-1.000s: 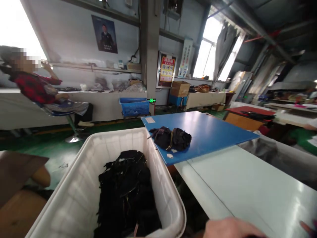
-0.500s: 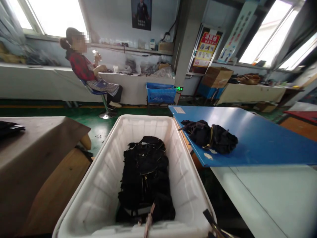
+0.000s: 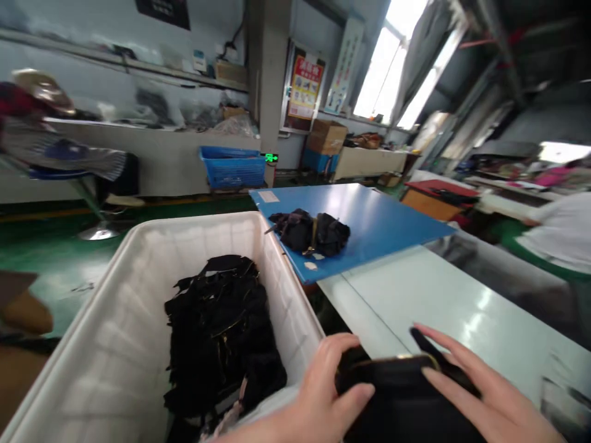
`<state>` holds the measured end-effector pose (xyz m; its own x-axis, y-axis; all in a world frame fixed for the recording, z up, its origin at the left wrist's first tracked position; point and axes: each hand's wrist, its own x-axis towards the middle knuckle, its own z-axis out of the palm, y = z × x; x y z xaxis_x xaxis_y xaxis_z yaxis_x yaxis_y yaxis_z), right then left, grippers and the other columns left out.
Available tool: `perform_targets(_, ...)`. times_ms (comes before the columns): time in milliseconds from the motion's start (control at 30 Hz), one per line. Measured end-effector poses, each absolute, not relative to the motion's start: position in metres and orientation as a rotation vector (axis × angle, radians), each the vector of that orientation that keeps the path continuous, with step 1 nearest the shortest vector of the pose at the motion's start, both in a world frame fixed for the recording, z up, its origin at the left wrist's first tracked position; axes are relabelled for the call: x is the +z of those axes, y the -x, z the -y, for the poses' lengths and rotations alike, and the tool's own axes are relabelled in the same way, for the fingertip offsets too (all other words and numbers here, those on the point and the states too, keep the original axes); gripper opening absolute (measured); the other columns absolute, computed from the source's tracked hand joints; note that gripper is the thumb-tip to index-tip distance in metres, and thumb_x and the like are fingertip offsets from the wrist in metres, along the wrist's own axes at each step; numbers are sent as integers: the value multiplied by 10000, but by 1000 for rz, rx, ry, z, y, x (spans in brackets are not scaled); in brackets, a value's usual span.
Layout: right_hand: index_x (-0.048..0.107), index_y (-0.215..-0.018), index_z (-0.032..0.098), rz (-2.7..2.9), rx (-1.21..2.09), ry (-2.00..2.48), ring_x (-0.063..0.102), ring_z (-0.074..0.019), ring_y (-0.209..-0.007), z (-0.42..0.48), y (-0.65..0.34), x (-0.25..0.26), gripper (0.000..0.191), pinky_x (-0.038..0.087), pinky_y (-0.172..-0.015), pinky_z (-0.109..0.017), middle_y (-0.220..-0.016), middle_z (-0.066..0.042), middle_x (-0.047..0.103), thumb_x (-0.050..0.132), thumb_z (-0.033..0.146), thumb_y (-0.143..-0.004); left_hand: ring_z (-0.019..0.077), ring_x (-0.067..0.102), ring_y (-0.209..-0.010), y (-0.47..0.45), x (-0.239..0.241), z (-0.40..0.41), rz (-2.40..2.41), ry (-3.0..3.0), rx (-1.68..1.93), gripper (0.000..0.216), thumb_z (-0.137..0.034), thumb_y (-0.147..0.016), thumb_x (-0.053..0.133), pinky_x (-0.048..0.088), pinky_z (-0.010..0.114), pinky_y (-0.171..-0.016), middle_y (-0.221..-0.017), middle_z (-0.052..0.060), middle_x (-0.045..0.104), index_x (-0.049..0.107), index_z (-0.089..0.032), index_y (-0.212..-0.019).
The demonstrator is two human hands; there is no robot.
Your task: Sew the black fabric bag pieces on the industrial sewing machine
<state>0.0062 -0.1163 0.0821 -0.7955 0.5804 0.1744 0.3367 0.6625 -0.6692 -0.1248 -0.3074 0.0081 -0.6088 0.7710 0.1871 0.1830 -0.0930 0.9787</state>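
In the lower right, a black fabric piece (image 3: 401, 406) with a gold-coloured zip along its top edge is held in front of me; it looks like a small bag or pouch. My left hand (image 3: 325, 384) grips its left edge, thumb on the near side and fingers behind. My right hand (image 3: 489, 391) holds the right end, a black strap between its fingers. The lower part of the piece runs out of view. Left of my hands stands a large white plastic bin (image 3: 138, 246) with a stack of similar black pieces (image 3: 226, 326) inside.
A blue-topped table (image 3: 369, 209) adjoins the bin, bearing a black bundle (image 3: 314, 232) tied round the middle. Nearer lies a pale tabletop (image 3: 443, 295). A blue basket (image 3: 233, 167) stands by the wall. One seated person is partly visible far left, another person far right.
My view has swung to the right, so the bin and tables sit further left. Both hands have come into view holding the black piece; earlier only a dark strap end showed lower right.
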Motion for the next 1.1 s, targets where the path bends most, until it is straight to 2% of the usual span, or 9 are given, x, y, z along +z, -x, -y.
perform_targets(100,562,-1232,307,2439,1291,869,485,-289,-1208,118,-12,94,502,450,-966,-350,-1305,-31,553,625,516,-780,232,552,-966,135,44,280,-1467,-1168,1424,435,-360,-734,686,438,331,-862,-1055,51,617,583,-202,-1126)
perform_targets(200,598,-1188,289,2084,1650,1026,481,-266,-1218,118,-22,100,453,412,-1003,-345,-1300,-27,561,575,541,-812,172,547,-766,133,53,252,-1322,-1108,1274,309,-360,-701,714,427,248,-656,-808,4,593,623,-152,-911)
perform_targets(367,557,-1240,277,1580,2051,1055,576,-233,-1097,108,-69,98,455,443,-952,-339,-1175,-42,639,602,466,-829,134,528,-731,119,42,222,-1150,-991,1214,288,-318,-692,730,394,217,-638,-785,5,584,589,-121,-848)
perform_targets(600,558,-1225,218,1679,2018,946,598,-227,-1019,96,-116,99,453,442,-907,-349,-1064,-58,658,654,338,-799,116,530,-642,101,42,189,-1164,-1030,1122,252,-318,-729,697,395,216,-593,-721,-2,582,559,-128,-819)
perform_targets(700,632,-1037,196,1868,1786,894,618,-209,-866,94,-120,114,275,482,-776,-325,-896,-29,663,645,245,-766,115,526,-626,98,73,184,-1435,-1349,1185,168,-284,-777,653,392,207,-557,-681,-9,576,566,-142,-749)
perform_targets(767,633,-860,204,1983,1373,866,599,-184,-763,94,-122,129,113,470,-686,-296,-782,-2,630,599,166,-760,117,533,-631,97,100,184,-1614,-1757,1352,97,-216,-814,612,409,216,-575,-663,-10,584,587,-155,-743)
perform_targets(867,593,-794,215,2053,666,577,574,-183,-811,97,-126,143,191,452,-720,-307,-831,-13,602,513,48,-750,149,587,-777,98,128,182,-1454,-2492,1610,153,-71,-832,539,467,284,-716,-858,41,666,614,-166,-926)
perform_targets(967,578,-845,205,2096,245,331,544,-211,-929,94,-129,127,298,450,-781,-349,-898,-49,580,433,-33,-738,194,574,-970,97,116,172,-1342,-2839,1600,225,-24,-843,489,474,351,-837,-1047,100,654,590,-137,-1010)
perform_targets(1100,540,-792,187,2262,185,478,525,-222,-922,82,-130,67,341,461,-763,-373,-857,-63,561,345,-79,-708,205,569,-951,90,55,154,-1525,-2919,1232,158,-84,-893,448,494,361,-816,-1024,92,653,591,-130,-940)
